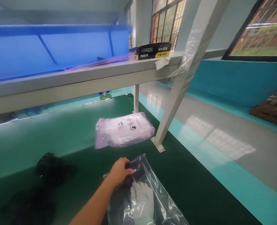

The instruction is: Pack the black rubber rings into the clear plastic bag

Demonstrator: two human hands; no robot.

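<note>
My left hand (120, 170) reaches in from the bottom, its thumb and fingers closed on the upper edge of a clear plastic bag (150, 175). Through the film shows a white glove (141, 198), with something dark beside it that I cannot make out. The bag's lower end runs out of the picture. My right hand does not show. Just beyond the bag, a pinkish plastic package (126, 129) with black printed symbols lies on the green surface (82, 134) below the raised shelf.
A grey shelf (86, 76) on a slanted white post (176, 100) crosses above. On it stand a blue bin (65, 47) and a black and yellow caliper box (152, 51). Dark crumpled items (51, 168) lie on the left. A window (265, 31) is at the right.
</note>
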